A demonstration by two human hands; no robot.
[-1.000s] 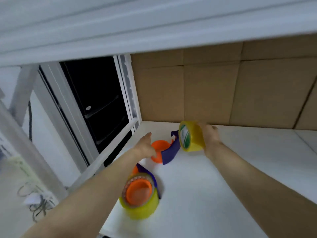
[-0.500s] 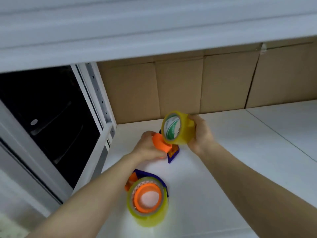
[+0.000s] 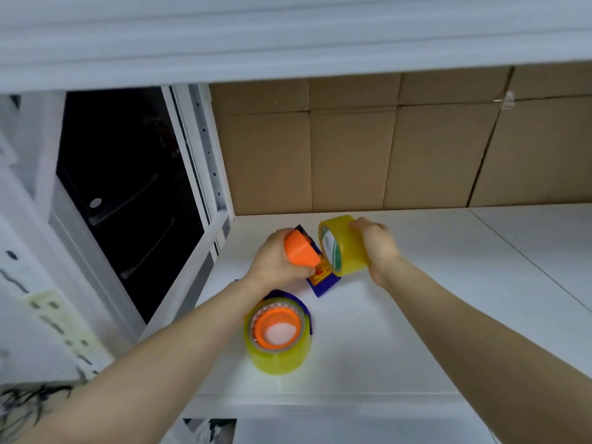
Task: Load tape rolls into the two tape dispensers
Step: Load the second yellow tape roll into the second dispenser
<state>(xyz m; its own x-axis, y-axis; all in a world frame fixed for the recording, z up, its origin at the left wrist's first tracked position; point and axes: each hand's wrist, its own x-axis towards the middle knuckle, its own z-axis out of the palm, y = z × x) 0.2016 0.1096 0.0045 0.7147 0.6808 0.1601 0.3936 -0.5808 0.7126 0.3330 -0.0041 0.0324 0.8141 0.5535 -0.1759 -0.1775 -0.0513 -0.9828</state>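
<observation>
we see a white shelf surface (image 3: pixel 416 315) backed by brown cardboard boxes (image 3: pixel 352 155), white perforated upright (image 3: pixel 205 149) at left, dark opening (image 3: pixel 121 187) beyond it.

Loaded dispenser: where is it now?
Head view, lower centre: the loaded dispenser lies on the white shelf, nearer the camera than the left hand and the empty dispenser.

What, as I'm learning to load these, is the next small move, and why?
Probably slide the yellow tape roll in the right hand onto the orange hub the left hand holds: its hole faces the hub, close but not yet on it.
</observation>
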